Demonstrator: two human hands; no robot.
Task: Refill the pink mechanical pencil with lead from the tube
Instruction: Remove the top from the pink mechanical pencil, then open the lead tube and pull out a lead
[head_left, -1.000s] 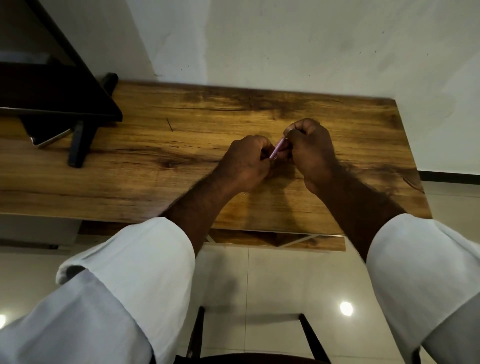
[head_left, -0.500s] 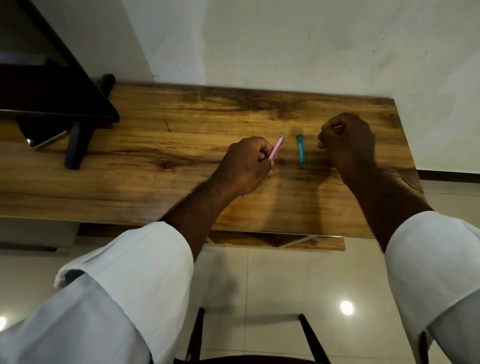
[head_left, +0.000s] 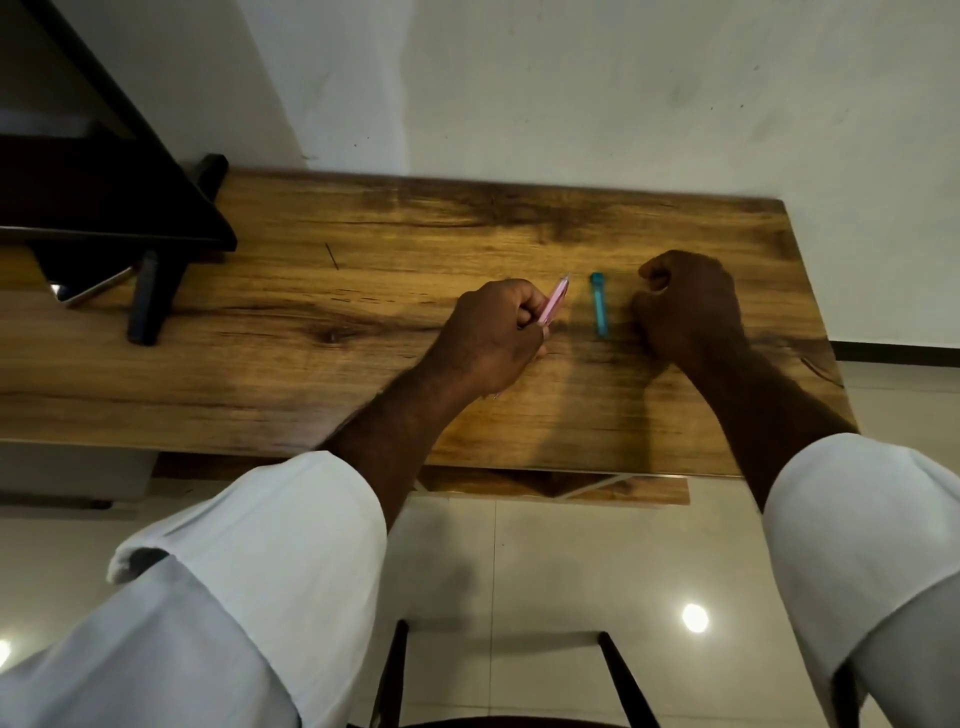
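Left hand (head_left: 493, 338) grips pink mechanical pencil (head_left: 553, 301), tilted above the wooden surface (head_left: 311, 389). Teal lead tube (head_left: 599, 304) lies flat between hands. Right hand (head_left: 685, 306) fisted on surface; contents can't tell.

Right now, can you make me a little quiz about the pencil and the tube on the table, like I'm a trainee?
1. True or false: the teal lead tube lies flat on the wooden table, with no hand touching it.
2. Which hand holds the pink mechanical pencil? A) left B) right C) neither
3. Fill the gap: the tube lies between the pencil and the ___ hand.

Key
1. True.
2. A: the left hand has the pencil in its grip.
3. Right: the right hand rests as a fist beside the tube.
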